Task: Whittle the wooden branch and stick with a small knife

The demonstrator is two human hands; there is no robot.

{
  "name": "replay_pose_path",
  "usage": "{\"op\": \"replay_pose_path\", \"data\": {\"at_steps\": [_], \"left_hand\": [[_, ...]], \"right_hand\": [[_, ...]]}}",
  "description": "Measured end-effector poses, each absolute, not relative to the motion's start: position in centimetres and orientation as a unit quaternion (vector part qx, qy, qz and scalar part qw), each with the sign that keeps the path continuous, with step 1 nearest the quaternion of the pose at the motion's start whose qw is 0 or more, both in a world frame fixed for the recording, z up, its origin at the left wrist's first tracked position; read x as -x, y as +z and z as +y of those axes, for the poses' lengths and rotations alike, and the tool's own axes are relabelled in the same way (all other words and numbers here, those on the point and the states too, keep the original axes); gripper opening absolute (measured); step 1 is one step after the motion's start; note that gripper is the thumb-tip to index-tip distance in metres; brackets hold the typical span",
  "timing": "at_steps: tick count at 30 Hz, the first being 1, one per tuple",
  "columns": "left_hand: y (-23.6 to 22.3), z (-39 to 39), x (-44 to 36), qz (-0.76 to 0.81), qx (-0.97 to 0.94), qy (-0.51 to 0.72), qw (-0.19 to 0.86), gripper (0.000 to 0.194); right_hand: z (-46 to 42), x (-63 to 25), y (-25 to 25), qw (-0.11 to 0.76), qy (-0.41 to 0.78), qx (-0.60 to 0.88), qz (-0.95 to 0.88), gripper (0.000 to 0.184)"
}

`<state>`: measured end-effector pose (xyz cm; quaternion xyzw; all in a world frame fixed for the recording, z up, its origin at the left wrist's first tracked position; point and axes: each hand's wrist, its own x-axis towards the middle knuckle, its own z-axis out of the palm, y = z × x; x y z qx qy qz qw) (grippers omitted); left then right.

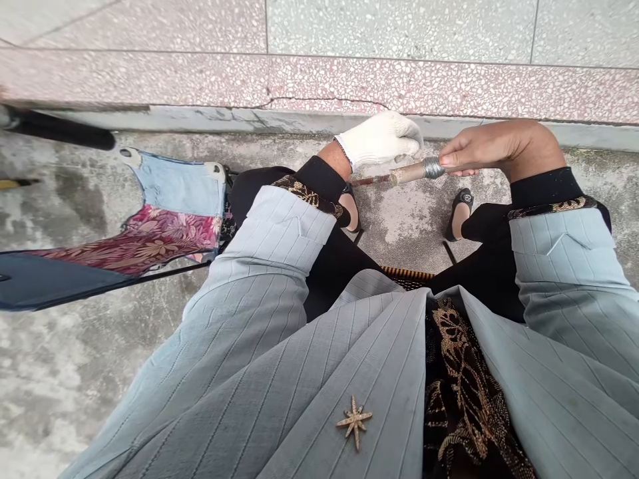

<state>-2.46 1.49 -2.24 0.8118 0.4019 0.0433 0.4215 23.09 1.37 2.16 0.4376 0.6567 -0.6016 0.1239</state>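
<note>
My right hand (pixel 499 148), bare, is closed around a wooden tool handle (pixel 412 174) with its thumb along the top. Silver wire (pixel 432 167) is wound in a tight band around the handle, right by my thumb. From the handle's left end sticks out a thin rusty metal shank (pixel 370 180); my left sleeve hides its far part, so the tool's kind does not show. My left hand (pixel 382 138), in a white knit glove, is just above the shank and the handle's end. Its fingers are curled in; whatever they may grip is hidden.
A speckled stone step (pixel 339 83) runs across in front of me. Left of me stands a folding chair (pixel 174 229) with blue and floral cloth. A black bar (pixel 60 126) juts in at the far left. My shoes (pixel 462 209) rest on the stained concrete floor (pixel 407 213).
</note>
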Motion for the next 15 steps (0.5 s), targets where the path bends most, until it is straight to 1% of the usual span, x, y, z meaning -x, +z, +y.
{"op": "replay_pose_path", "data": {"at_steps": [2, 3, 5, 6, 9, 12, 13, 14, 15], "left_hand": [[-1.9, 1.3, 2.3, 0.41, -0.811, 0.04, 0.415, 0.032], [-1.8, 1.1, 2.2, 0.411, -0.81, 0.037, 0.417, 0.032], [-1.6, 0.8, 2.0, 0.418, -0.797, 0.025, 0.435, 0.032], [-1.5, 0.6, 1.9, 0.424, -0.785, 0.015, 0.451, 0.031], [-1.2, 0.4, 1.8, 0.437, -0.746, 0.02, 0.502, 0.027], [-0.9, 0.4, 2.0, 0.412, -0.72, 0.092, 0.552, 0.019], [-0.8, 0.5, 2.1, 0.402, -0.707, 0.108, 0.572, 0.017], [-0.7, 0.5, 2.1, 0.394, -0.694, 0.116, 0.591, 0.017], [-0.6, 0.5, 2.2, 0.389, -0.681, 0.118, 0.609, 0.017]], "right_hand": [[1.7, -22.9, 1.4, 0.191, -0.569, -0.433, 0.673, 0.039], [1.9, -22.8, 1.0, 0.207, -0.546, -0.439, 0.683, 0.039], [2.3, -22.6, 0.5, 0.208, -0.49, -0.472, 0.703, 0.04], [2.4, -22.4, 0.5, 0.193, -0.465, -0.496, 0.707, 0.04], [2.0, -21.8, 1.5, 0.109, -0.431, -0.571, 0.691, 0.04], [0.9, -21.3, 3.2, 0.018, -0.461, -0.602, 0.651, 0.041], [0.5, -21.4, 3.7, -0.023, -0.508, -0.596, 0.621, 0.039], [0.3, -21.5, 4.0, -0.09, -0.56, -0.587, 0.578, 0.037], [0.1, -21.8, 4.1, -0.133, -0.606, -0.557, 0.552, 0.037]]}}
